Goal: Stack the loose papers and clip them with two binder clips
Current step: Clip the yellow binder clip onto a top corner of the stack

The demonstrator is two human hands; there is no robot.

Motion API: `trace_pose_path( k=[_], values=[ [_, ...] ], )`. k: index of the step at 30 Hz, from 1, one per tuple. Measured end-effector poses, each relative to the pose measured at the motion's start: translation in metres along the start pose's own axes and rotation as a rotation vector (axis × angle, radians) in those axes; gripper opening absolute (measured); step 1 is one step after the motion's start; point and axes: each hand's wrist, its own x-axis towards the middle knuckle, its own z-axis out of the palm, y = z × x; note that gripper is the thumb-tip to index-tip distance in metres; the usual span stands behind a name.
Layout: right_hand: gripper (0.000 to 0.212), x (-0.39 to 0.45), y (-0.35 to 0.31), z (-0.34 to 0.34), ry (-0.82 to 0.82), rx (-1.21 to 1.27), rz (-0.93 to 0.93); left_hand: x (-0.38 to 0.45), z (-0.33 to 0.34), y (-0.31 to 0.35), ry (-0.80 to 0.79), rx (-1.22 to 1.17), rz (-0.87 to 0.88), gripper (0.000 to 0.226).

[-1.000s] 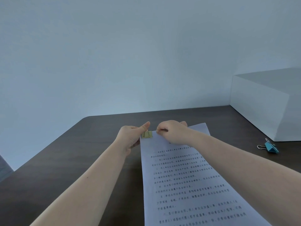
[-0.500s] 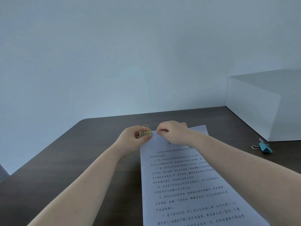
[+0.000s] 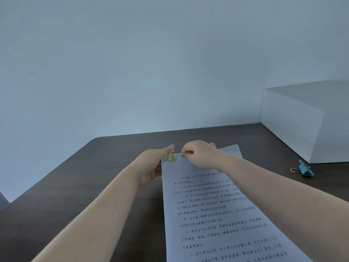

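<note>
Green clip (image 3: 170, 157) on papers' (image 3: 213, 214) far left corner, wire handle pinched in left grip (image 3: 151, 167); right grip (image 3: 196, 155) closed on far edge; blue clip (image 3: 306, 170) loose on tabletop (image 3: 75, 186).

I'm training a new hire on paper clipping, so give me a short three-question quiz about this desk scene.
1. True or false: the green binder clip sits at the top left corner of the paper stack.
2. Which of the hands pinches the stack's top edge beside that clip? A) left hand B) right hand
3. Fill in: the blue binder clip lies loose on the table, in front of the white ____.

Key: 1 true; 2 B; 3 box.
</note>
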Motion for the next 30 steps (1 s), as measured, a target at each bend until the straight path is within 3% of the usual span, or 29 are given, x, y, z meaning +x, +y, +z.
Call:
trace_pose_path(
  k=[4,11,24,30],
  values=[
    [0.028,-0.002,-0.001,0.004,-0.041,-0.038,-0.009,-0.002,-0.009,-0.004,-0.103,0.160,0.038,0.036],
    [0.029,-0.004,-0.005,0.004,-0.071,-0.040,-0.005,-0.001,-0.009,-0.007,-0.019,0.302,0.157,0.023],
    [0.024,-0.004,-0.009,0.003,-0.051,-0.046,-0.058,-0.001,-0.009,-0.013,0.015,0.219,0.226,0.016],
    [0.026,-0.006,-0.009,0.004,0.006,0.004,-0.028,-0.002,-0.009,-0.013,-0.004,0.217,0.244,0.024]
  ],
)
